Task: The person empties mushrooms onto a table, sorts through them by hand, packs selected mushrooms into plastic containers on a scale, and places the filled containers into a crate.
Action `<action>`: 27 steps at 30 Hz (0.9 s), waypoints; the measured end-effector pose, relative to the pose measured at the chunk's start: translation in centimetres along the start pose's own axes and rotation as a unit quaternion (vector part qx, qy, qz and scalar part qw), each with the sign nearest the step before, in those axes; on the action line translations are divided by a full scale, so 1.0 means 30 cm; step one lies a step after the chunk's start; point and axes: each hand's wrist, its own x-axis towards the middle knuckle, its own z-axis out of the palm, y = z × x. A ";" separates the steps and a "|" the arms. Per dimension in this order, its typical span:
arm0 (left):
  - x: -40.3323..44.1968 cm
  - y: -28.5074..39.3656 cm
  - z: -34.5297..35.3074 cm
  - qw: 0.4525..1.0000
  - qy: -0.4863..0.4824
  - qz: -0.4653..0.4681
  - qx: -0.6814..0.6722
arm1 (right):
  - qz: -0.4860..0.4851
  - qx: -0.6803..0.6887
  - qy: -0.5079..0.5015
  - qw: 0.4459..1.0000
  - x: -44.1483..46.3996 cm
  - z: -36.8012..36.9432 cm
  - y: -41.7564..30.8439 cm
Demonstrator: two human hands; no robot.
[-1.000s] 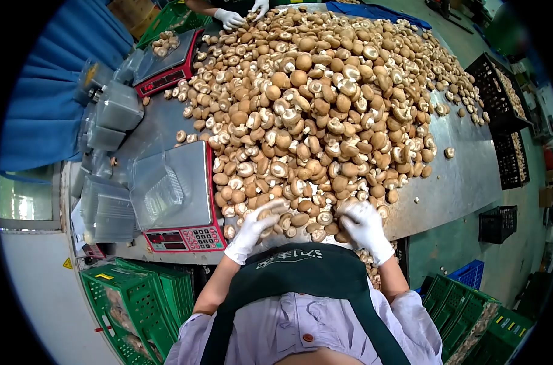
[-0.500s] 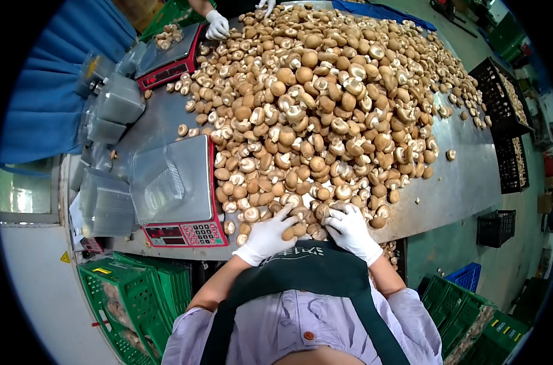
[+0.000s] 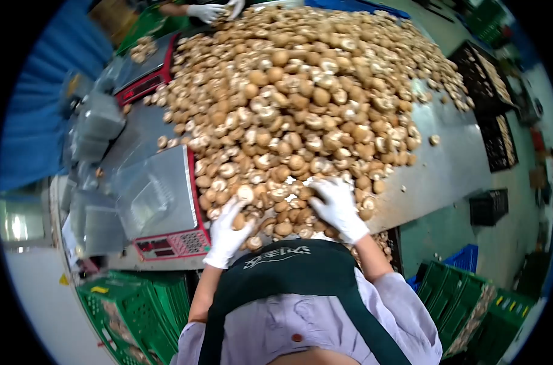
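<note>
We curl our gloved left hand (image 3: 226, 237) around a brown mushroom (image 3: 238, 221) near the red-edged scale (image 3: 158, 207), while our right hand (image 3: 338, 210) lies loosely spread on the mushroom pile (image 3: 298, 100).

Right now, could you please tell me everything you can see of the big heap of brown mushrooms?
The heap of round brown mushrooms is loosely mounded on a grey metal table. Many show tan caps, others pale undersides and stems. One mushroom lies apart to its right. The white-gloved left hand and white-gloved right hand touch its near edge; blur hides finer detail.
</note>
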 end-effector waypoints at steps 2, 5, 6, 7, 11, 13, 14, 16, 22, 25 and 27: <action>0.026 -0.007 -0.010 0.998 -0.024 -0.026 -0.049 | -0.025 -0.089 -0.120 0.988 0.002 0.067 -0.041; 0.020 -0.012 -0.020 0.994 -0.105 0.003 -0.018 | -0.100 -0.025 -0.156 0.982 -0.009 0.055 -0.072; 0.020 0.013 -0.032 0.989 -0.146 -0.008 -0.019 | -0.117 -0.039 -0.160 0.979 -0.017 0.037 -0.065; 0.021 0.032 -0.041 0.983 -0.180 -0.004 -0.031 | -0.107 -0.035 -0.196 0.974 -0.020 0.019 -0.049; 0.002 0.012 -0.027 0.962 -0.247 -0.021 -0.114 | -0.031 0.033 -0.180 0.983 -0.030 -0.043 0.017; -0.001 0.022 -0.035 0.960 -0.243 -0.063 -0.126 | 0.009 0.056 -0.085 0.995 0.001 -0.063 0.009; -0.002 0.030 -0.041 0.955 -0.238 -0.107 -0.139 | 0.013 0.033 -0.046 0.998 0.019 -0.057 0.010; 0.009 0.042 -0.045 0.960 -0.206 -0.085 -0.172 | 0.067 0.048 -0.007 0.997 0.063 -0.028 -0.009; 0.073 0.071 -0.022 0.790 -0.139 -0.250 -0.541 | 0.063 -0.080 -0.096 0.990 0.128 0.096 -0.103; 0.079 0.035 0.068 0.734 -0.119 -0.251 -0.620 | 0.016 -0.014 -0.046 0.999 0.079 0.065 -0.057; 0.077 0.059 0.085 0.725 -0.121 -0.263 -0.625 | 0.052 -0.010 -0.068 0.996 0.033 0.035 -0.055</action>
